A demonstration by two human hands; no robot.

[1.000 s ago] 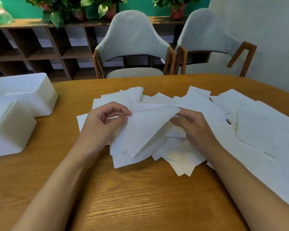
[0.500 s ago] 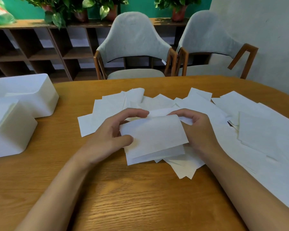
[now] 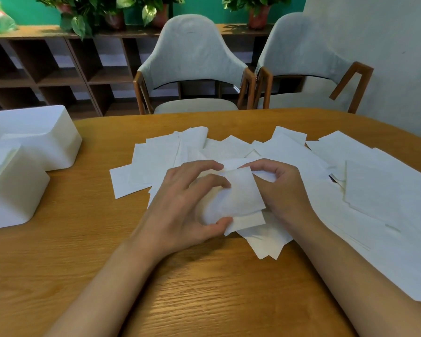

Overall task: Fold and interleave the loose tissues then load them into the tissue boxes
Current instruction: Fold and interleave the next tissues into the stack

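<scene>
Two hands, the left hand (image 3: 180, 210) and the right hand (image 3: 282, 190), share one folded tissue (image 3: 241, 193). The loose tissues (image 3: 374, 186) around them overlap too much to count. Two tissue boxes (image 3: 41, 139) (image 3: 12, 188) stand left of the left hand. Beyond both hands: one counter (image 3: 83, 239), two chairs (image 3: 192, 59) (image 3: 309, 57), one shelf unit (image 3: 58, 76), at least three potted plants (image 3: 258, 10).

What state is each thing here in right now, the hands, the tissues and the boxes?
Folded tissue, folded small, held over the pile.
Left hand, curled round its left side.
Right hand, pinching its right edge.
Loose tissues, unfolded, spread flat and overlapping on the table.
Near box, upright, seemingly filled with tissues.
Far box, upright, contents unclear.
</scene>
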